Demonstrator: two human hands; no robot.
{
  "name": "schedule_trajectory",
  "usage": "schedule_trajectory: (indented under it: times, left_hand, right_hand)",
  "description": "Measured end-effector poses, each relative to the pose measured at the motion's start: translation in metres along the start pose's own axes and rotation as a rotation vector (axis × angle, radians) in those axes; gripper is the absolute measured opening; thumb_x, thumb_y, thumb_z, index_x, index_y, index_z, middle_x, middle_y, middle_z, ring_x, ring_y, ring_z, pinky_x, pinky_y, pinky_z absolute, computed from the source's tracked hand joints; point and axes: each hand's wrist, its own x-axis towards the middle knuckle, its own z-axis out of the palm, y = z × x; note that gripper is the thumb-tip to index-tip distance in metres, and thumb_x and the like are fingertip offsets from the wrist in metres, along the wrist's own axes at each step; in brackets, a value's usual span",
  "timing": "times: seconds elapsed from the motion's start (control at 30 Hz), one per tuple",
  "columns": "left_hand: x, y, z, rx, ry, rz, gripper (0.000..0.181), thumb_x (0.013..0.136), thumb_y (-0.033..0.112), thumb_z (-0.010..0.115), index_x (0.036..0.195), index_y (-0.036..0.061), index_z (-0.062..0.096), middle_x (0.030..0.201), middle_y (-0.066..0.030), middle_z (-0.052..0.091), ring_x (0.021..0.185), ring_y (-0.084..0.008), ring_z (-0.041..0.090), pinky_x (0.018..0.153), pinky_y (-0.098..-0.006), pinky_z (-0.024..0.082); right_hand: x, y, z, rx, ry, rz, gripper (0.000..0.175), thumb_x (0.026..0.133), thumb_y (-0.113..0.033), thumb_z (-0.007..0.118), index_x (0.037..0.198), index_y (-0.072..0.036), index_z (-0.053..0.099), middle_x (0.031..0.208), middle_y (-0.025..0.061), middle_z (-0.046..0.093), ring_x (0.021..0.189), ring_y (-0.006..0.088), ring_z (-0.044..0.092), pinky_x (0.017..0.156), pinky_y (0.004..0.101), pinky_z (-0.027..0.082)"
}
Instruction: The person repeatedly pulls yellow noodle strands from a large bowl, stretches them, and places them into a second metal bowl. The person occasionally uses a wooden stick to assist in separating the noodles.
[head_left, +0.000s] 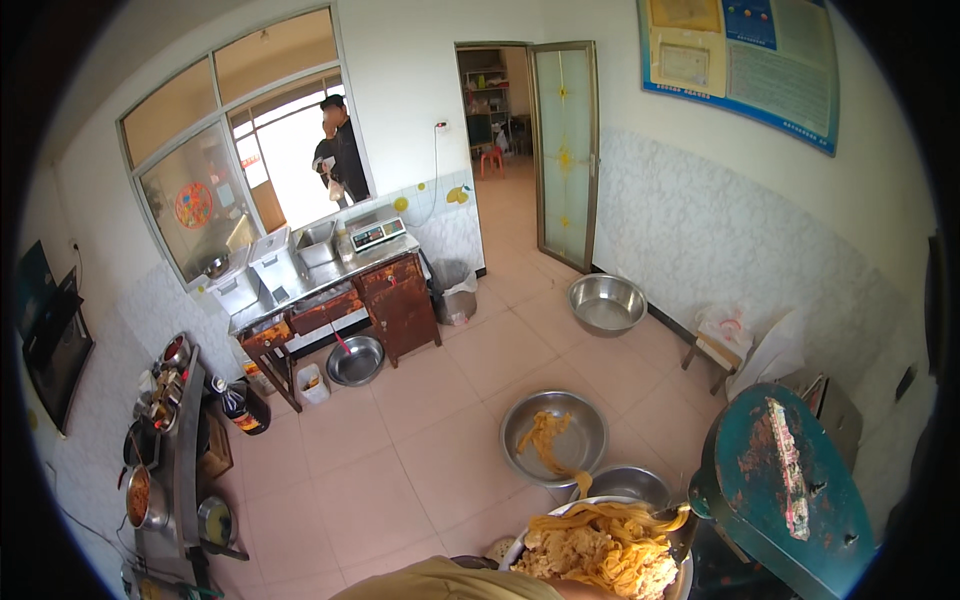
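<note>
Both my hands are out of view. A tan sleeve (450, 581) and a bit of bare forearm (581, 590) show at the bottom edge; which arm it is I cannot tell. Just past the forearm, a large metal basin (685, 579) holds pale crumbly dough (566, 551) and yellow dough strips (622, 517). One strip hangs over its far rim towards a steel basin (591, 442) on the floor, where more strips lie. Between these stands another steel basin (634, 484), partly hidden. To the right is a green-painted machine (750, 465) with worn paint, its near end touching the strips.
A wooden desk (397, 307) carries steel containers and a digital scale (377, 234). Steel basins (606, 304) stand on the tiled floor. Pots and jars crowd a metal worktable (169, 517) at left. A glazed door (566, 157) stands ajar; a person (349, 150) is beyond the window.
</note>
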Motion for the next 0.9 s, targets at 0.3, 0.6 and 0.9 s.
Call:
schedule_trajectory:
  times: [0.3, 0.6, 0.9]
  left_hand:
    - [-0.015, 0.004, -0.001, -0.143, 0.037, 0.012, 0.017, 0.093, 0.02, 0.05, 0.096, 0.0096, 0.063, 0.088, -0.0028, 0.059, 0.078, -0.0186, 0.052, 0.067, -0.0366, 0.046]
    - [-0.002, -0.012, -0.015, -0.409, 0.055, 0.042, 0.016, 0.093, 0.019, 0.049, 0.089, 0.0101, 0.062, 0.079, 0.0006, 0.056, 0.069, -0.0152, 0.048, 0.061, -0.0342, 0.044]
    - [0.057, -0.045, -0.116, 0.233, -0.063, 0.259, 0.022, 0.09, 0.005, 0.062, 0.109, -0.0016, 0.055, 0.102, -0.0221, 0.057, 0.093, -0.0333, 0.059, 0.082, -0.0453, 0.049]
  right_hand:
    - [-0.015, 0.006, 0.002, -0.015, -0.003, -0.035, 0.024, 0.098, -0.022, 0.056, 0.102, 0.0, 0.063, 0.086, 0.0054, 0.064, 0.076, 0.0158, 0.064, 0.062, 0.0316, 0.052]
    - [-0.028, 0.08, -0.038, 0.04, 0.096, -0.081, 0.022, 0.097, -0.021, 0.058, 0.102, 0.0, 0.063, 0.085, 0.0064, 0.064, 0.074, 0.0173, 0.067, 0.06, 0.0326, 0.054]
    - [-0.057, 0.039, -0.067, -0.25, 0.149, -0.039, 0.025, 0.095, -0.016, 0.063, 0.109, 0.006, 0.063, 0.071, 0.0069, 0.06, 0.065, 0.0143, 0.065, 0.058, 0.0296, 0.051]
